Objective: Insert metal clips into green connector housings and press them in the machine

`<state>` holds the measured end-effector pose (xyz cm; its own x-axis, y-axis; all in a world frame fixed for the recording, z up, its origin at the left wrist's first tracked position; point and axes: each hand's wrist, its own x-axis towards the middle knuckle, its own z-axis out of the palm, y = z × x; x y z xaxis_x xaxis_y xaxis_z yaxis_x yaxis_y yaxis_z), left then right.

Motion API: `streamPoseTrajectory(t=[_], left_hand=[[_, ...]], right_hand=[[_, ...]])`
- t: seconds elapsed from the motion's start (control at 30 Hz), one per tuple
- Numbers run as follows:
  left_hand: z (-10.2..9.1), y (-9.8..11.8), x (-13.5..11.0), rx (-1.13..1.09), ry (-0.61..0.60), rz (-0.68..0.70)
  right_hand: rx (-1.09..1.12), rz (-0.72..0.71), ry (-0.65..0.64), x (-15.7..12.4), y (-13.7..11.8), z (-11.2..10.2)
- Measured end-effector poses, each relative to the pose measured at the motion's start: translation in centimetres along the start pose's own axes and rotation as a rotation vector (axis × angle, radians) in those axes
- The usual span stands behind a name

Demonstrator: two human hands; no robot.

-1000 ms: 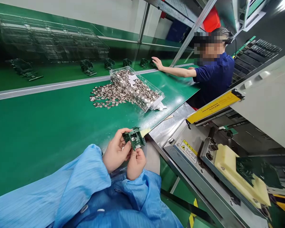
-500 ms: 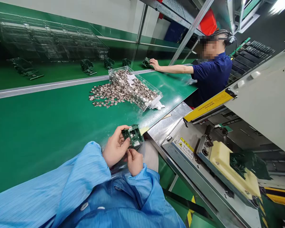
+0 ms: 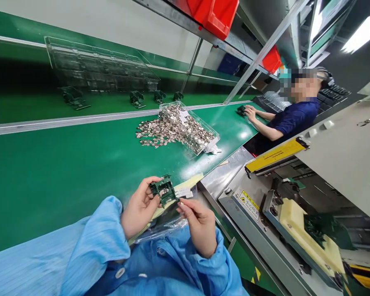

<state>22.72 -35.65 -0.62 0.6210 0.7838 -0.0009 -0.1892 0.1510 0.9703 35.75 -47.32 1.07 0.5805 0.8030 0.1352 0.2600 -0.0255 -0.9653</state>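
Note:
My left hand (image 3: pixel 138 207) is closed on a small green circuit board (image 3: pixel 162 191), held just above the near edge of the green table (image 3: pixel 64 164). My right hand (image 3: pixel 198 220) sits to its right, thumb and forefinger pinched beside the board, close to a small white ribbed part (image 3: pixel 184 192) at the board's right side. What the pinch holds is too small to name. Both arms wear light blue sleeves. A clear plastic bag (image 3: pixel 166 224) lies under my hands.
A clear tray (image 3: pixel 203 127) full of small metal parts, with several spilled (image 3: pixel 150 137) beside it, lies mid-table. Clear trays (image 3: pixel 101 65) and dark fixtures (image 3: pixel 137 98) line the far conveyor. A co-worker in dark blue (image 3: pixel 288 121) works at right. A press machine with a yellow block (image 3: pixel 299 222) stands at right.
My right hand has moved out to the right of the board and lower. The view has tilted up and left. The co-worker's hand has drawn back from the conveyor with a dark part.

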Motion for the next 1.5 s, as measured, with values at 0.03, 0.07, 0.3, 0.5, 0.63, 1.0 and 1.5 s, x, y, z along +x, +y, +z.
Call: streamPoseTrajectory(t=[0.03,0.07,0.3,0.5,0.63,1.0,1.5], left_hand=[[0.0,0.0,-0.2,-0.003,-0.010,0.014],[0.0,0.0,-0.2,-0.005,-0.018,0.029],[0.1,0.1,-0.2,0.032,-0.061,0.076],[0.0,0.2,-0.7,0.111,-0.069,0.117],[0.2,0.4,-0.8,0.129,-0.057,0.137],[0.6,0.5,-0.9,0.046,-0.149,0.070],[15.9,5.8,5.2,0.341,-0.949,0.159]], right_hand=[[-0.015,-0.059,0.044,0.3,-0.4,0.6],[-0.029,-0.112,0.094,0.6,-0.8,1.2],[-0.153,-0.174,0.202,1.4,-1.3,4.8],[-0.256,-0.183,0.189,1.2,-1.7,5.2],[-0.103,-0.090,0.187,1.4,-1.6,4.7],[0.351,0.028,0.060,0.9,-0.5,3.4],[0.104,-0.363,0.678,-7.1,0.2,-16.1]])
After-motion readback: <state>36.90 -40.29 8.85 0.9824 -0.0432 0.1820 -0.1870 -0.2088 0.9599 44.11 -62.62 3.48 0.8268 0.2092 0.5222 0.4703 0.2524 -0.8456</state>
